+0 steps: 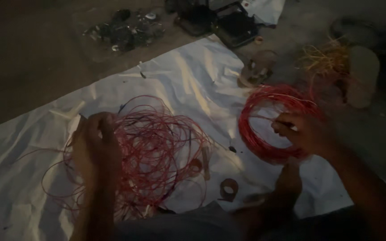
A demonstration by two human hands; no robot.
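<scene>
Dim floor, crumpled white plastic sheet (188, 76) | my left hand (95, 149) closed on loose tangled red wire (157, 151), frame centre | my right hand (304, 133) pinching neat red wire coil (258, 118), right | step: winding, I judge | next needs slack fed untangled.

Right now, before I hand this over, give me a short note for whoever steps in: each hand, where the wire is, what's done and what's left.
Left hand: closed on strands at the left edge of the loose red wire tangle, which is spread over the white sheet.
Right hand: gripping the neat red wire coil at its right side, at the sheet's right edge.
Done: part of the red wire is wound into that tight coil.
Left: the big tangle is not yet coiled.
Nearby: a small brown ring on the sheet, yellowish wire bundle on the ground beyond.
</scene>
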